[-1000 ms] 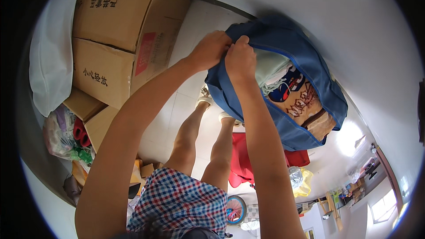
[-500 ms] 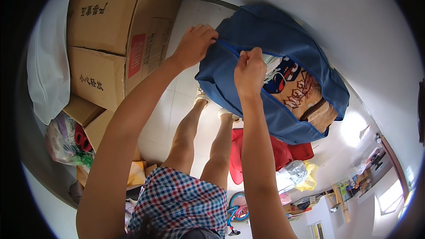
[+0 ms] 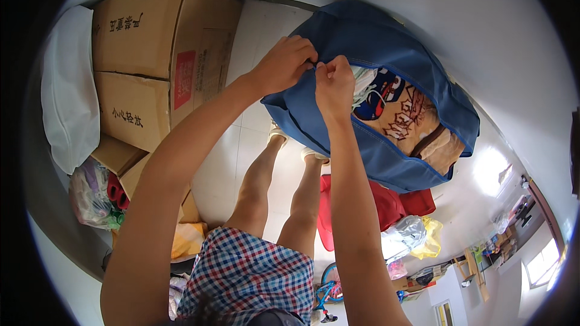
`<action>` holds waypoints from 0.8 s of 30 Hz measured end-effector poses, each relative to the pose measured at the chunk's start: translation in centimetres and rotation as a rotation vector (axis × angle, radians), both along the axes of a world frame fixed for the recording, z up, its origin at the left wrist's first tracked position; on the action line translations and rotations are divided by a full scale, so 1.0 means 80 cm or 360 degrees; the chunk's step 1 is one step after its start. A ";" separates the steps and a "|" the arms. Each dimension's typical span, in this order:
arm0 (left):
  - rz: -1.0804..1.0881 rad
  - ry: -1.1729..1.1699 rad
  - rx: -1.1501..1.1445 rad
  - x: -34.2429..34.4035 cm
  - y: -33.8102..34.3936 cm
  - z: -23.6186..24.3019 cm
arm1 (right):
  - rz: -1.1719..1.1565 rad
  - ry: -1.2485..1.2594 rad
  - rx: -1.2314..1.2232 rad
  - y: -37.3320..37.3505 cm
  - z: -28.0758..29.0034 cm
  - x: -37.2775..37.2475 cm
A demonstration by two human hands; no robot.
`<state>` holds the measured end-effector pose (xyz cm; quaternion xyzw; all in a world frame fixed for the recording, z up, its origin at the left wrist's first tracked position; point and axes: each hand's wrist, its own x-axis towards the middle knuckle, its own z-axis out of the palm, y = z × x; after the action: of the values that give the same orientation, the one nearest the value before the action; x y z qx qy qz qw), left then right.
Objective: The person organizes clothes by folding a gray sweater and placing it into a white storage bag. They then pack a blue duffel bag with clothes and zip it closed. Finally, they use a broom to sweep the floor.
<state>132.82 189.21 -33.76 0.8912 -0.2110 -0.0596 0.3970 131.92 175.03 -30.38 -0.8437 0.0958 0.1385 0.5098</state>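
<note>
A large blue fabric storage bag (image 3: 386, 151) stands in front of me, its zip opening partly apart. Inside it lie a tan blanket (image 3: 402, 115) with a printed pattern and some white cords (image 3: 365, 87). At the left end of the opening, my left hand (image 3: 291, 63) is closed in a pinch on the bag's zip edge. Right beside it, my right hand (image 3: 335, 84) is closed too, thumb against fingers at the zip. The zip pull itself is hidden by my fingers.
Cardboard boxes (image 3: 136, 102) are stacked at the left, next to a white bundle (image 3: 69, 90). A red item (image 3: 386, 205) and plastic bags (image 3: 408, 235) lie on the floor right of my legs. Behind the blue bag rises a white wall (image 3: 501, 36).
My left hand has moved right along the bag's edge, and my right hand slightly left and up, so the two now nearly touch. The opening's left part has narrowed.
</note>
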 end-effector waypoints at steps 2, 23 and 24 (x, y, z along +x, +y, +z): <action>-0.0019 0.0021 -0.0021 0.004 -0.001 0.001 | -0.0043 -0.0013 -0.0025 0.002 0.002 0.000; -0.0285 0.0012 0.0047 0.013 0.005 0.034 | 0.0651 -0.0505 -0.0657 -0.054 0.037 -0.024; -0.0281 0.0001 0.0046 0.014 0.005 0.033 | 0.0610 -0.0704 -0.0712 -0.053 0.038 -0.021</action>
<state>133.91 189.63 -31.14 0.8748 -0.2877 -0.0978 0.3775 130.21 170.76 -27.31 -0.9465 -0.1486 0.0214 0.2857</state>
